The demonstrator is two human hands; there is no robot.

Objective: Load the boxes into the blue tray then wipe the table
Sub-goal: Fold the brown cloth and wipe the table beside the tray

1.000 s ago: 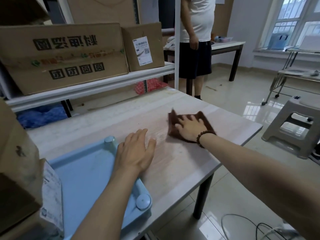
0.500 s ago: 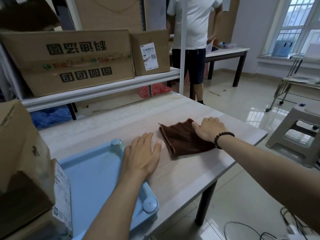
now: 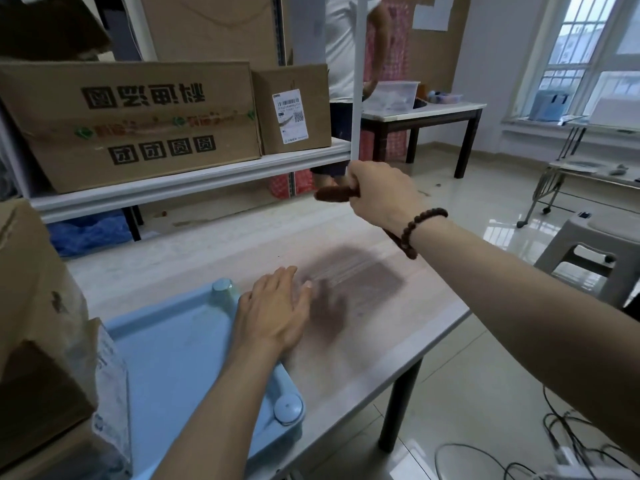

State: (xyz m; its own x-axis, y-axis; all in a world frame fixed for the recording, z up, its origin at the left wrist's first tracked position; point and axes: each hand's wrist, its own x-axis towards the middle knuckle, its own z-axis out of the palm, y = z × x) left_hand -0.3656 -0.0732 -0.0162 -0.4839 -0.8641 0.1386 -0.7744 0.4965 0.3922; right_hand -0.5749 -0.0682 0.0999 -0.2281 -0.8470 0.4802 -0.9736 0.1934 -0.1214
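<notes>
My right hand (image 3: 379, 192) is raised above the far side of the wooden table (image 3: 398, 327), fingers closed on a bunched brown cloth (image 3: 334, 194). A shadow lies on the tabletop below it. My left hand (image 3: 273, 311) rests flat with fingers apart on the right rim of the blue tray (image 3: 173, 362), holding nothing. A cardboard box (image 3: 38, 327) with a clear plastic pouch on its side stands in the tray at the near left, cut off by the frame edge.
Behind the table a white shelf rack (image 3: 194, 178) carries a large printed carton (image 3: 138, 123) and a smaller labelled carton (image 3: 294, 109). A person (image 3: 349, 53) stands beyond it by a dark-legged table (image 3: 433, 112). A grey stool (image 3: 595, 258) and floor cables (image 3: 571, 441) lie to the right.
My right hand has gathered the brown cloth off the tabletop and lifted it up toward the shelf. My left hand stays on the tray rim.
</notes>
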